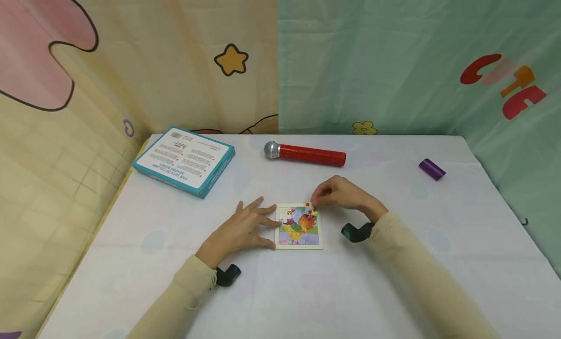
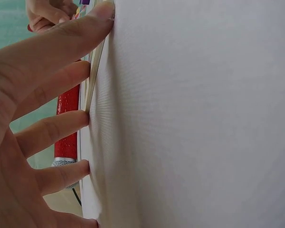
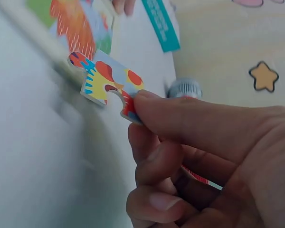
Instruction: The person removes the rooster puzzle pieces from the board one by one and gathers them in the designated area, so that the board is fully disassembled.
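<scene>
The left hand (image 1: 245,227) is spreading its fingers wide, some touching the side of a square, cream-framed picture puzzle (image 1: 300,247) that is lying between both hands on the white tabletop (image 1: 271,295). The right hand (image 1: 339,192) is pinching a red, yellow and blue jigsaw piece (image 3: 115,78), which is partly blocking the puzzle's far corner. Beyond the hands a red, silver-headed microphone (image 1: 307,154) is lying; a flat teal-and-white box (image 1: 184,159) is resting past the left, a shiny purple cylinder (image 1: 432,169) past the right.
</scene>
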A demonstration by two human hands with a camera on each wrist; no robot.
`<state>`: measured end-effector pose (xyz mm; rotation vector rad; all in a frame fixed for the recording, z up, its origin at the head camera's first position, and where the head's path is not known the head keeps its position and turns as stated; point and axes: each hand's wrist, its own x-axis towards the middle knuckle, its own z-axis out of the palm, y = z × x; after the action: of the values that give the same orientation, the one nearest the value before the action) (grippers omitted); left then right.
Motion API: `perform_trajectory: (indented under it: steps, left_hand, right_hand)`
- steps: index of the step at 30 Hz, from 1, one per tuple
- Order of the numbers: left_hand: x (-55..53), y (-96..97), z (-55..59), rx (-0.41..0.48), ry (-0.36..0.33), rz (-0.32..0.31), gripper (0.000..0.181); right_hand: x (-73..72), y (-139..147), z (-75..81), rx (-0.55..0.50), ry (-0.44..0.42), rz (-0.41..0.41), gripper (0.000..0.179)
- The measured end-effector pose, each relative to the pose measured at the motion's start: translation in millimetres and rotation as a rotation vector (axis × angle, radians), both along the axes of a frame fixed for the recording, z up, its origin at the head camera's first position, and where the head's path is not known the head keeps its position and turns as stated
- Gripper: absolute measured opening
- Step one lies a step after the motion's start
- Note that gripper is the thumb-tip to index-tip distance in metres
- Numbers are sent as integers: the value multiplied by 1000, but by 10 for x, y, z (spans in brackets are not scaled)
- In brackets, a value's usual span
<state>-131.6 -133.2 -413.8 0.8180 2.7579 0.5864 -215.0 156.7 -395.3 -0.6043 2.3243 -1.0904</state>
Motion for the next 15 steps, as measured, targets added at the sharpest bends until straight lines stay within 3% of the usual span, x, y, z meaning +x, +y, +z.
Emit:
perform_trajectory:
  steps: [7,15]
  left_hand:
    - [0,-1,1,4,5,0,57]
    - [1,2,-4,3,3,1,57]
  right_hand:
    - [-47,455,1,108,-36,-72,12]
    - [-60,582,-65,178,17,-79,10]
